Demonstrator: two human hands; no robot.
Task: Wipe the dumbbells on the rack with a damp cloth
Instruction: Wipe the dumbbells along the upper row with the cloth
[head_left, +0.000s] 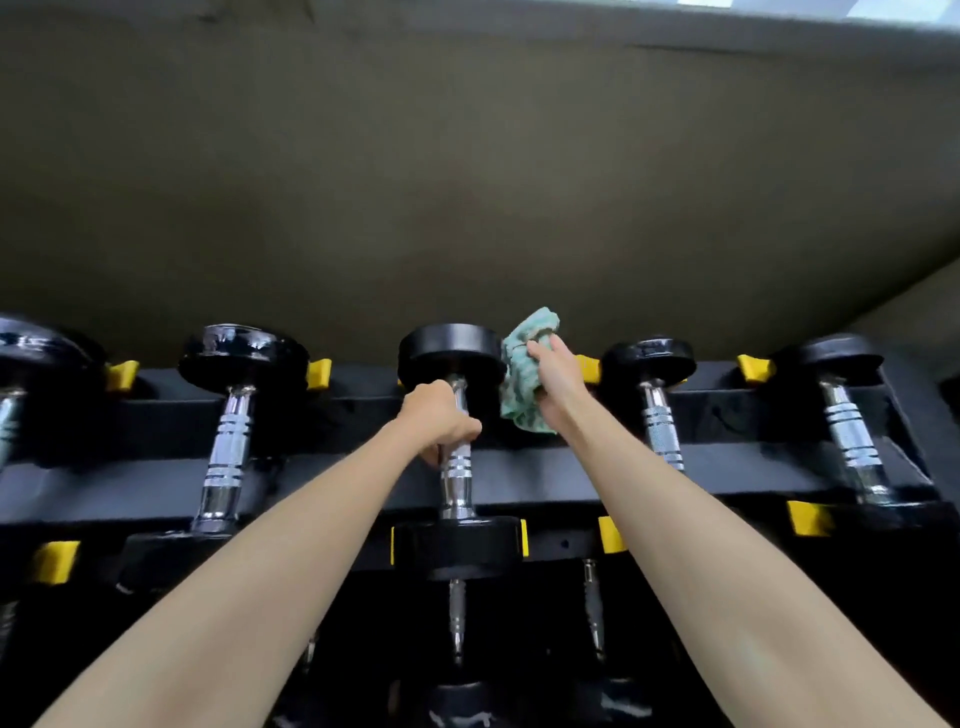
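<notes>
Black rack (337, 486), yellow stops (318, 373), drab olive wall (467, 156) close behind. Middle dumbbell (449, 351) lies on the top tier between other dumbbells (244, 358). Left hand (441, 415) curled round its chrome handle. Right hand (553, 379) clutches green cloth (535, 327), pressed against the right side of the far head. Lower tier dim, more weights there.
</notes>
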